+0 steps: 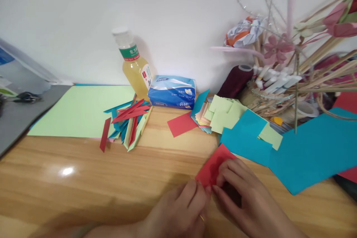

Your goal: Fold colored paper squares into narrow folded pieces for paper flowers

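Note:
A small sheet of red paper (pixel 212 165) is between my two hands near the table's front. My left hand (pixel 185 202) pinches its near left edge, fingers curled and pressed together. On the right, my right hand (pixel 241 189) has its fingers bent onto the same paper, thumb close to the near edge. The paper's near corner is partly hidden behind the fingers, so I cannot tell whether it is folded there. Just beyond lie a blue paper sheet (pixel 241 134) and a loose red paper piece (pixel 182 123).
Folded paper strips (pixel 131 119) are heaped on light green sheets (pixel 75 111) at the left. A drink bottle (pixel 136 70) and a tissue pack (pixel 172 92) stand by the wall. Small green papers (pixel 225 109) and a basket of crafts (pixel 267 98) occupy the right.

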`<state>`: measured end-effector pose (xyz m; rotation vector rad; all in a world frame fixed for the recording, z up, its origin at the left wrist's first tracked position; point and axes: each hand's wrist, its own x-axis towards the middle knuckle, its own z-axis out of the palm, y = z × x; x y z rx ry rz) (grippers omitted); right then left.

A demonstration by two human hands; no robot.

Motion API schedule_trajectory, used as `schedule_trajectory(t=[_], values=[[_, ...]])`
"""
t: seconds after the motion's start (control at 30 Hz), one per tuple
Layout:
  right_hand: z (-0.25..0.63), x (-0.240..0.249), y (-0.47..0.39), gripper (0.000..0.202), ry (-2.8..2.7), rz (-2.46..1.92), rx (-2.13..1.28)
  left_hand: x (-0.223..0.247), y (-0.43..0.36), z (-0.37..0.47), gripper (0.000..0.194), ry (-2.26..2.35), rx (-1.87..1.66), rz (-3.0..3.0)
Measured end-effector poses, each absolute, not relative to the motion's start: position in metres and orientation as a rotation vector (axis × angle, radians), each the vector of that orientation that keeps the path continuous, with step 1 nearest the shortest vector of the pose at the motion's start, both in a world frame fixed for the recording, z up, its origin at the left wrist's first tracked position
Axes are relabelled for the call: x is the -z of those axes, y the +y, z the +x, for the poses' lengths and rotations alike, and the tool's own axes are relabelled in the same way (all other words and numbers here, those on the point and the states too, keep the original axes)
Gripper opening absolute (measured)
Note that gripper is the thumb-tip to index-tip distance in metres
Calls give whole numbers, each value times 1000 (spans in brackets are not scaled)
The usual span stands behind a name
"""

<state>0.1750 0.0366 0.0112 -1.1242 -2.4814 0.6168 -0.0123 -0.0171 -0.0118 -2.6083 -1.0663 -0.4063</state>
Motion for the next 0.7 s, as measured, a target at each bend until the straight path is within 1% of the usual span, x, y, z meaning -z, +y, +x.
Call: schedule_trajectory(t=[0.37,0.53,0.7], values=[[176,-12,37,16,-2488,-1119,-585,11,-16,-12,34,-1127,390,-2692],[176,-12,37,15,-2489,-1126,-572,2,-10,-10,40,-1224,642,-2682],[176,-11,37,15,-2491,-1122,-589,-2,-8,-9,36,-1239,665,-2710]])
